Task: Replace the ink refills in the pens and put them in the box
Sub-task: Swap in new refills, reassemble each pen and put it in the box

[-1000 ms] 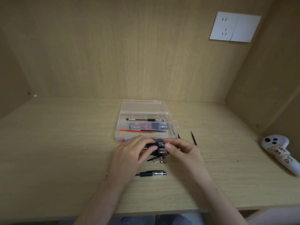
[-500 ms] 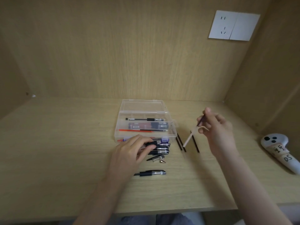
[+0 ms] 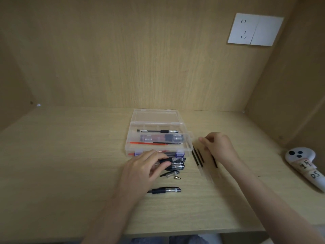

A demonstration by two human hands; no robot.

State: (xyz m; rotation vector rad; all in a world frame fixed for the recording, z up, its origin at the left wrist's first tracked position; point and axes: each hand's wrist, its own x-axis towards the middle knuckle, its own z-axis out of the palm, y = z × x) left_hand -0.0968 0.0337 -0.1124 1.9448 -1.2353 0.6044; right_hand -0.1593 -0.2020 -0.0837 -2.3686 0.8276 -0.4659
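A clear plastic box (image 3: 128,145) lies open at the middle of the desk, with a black pen (image 3: 158,131), a refill tube and a red refill (image 3: 140,143) inside. Just in front of it lies a cluster of pens (image 3: 177,166). My left hand (image 3: 144,169) rests on that cluster, its fingers closed around a black-grip pen. To the right of the box, black ink refills (image 3: 197,156) lie side by side on the desk. My right hand (image 3: 219,147) is low over them, fingers pinched on a thin refill that is mostly hidden beneath them.
A separate capped pen (image 3: 165,190) lies nearer to me. A loose pen section (image 3: 169,173) and a brass tip (image 3: 177,177) sit between it and the cluster. A white controller (image 3: 304,168) lies at the far right. A wall socket (image 3: 255,29) is up on the back panel.
My right hand pulled a refill out of the pen, lifted it to the right, and has now come down to the refills on the desk. My left hand stayed on the pens.
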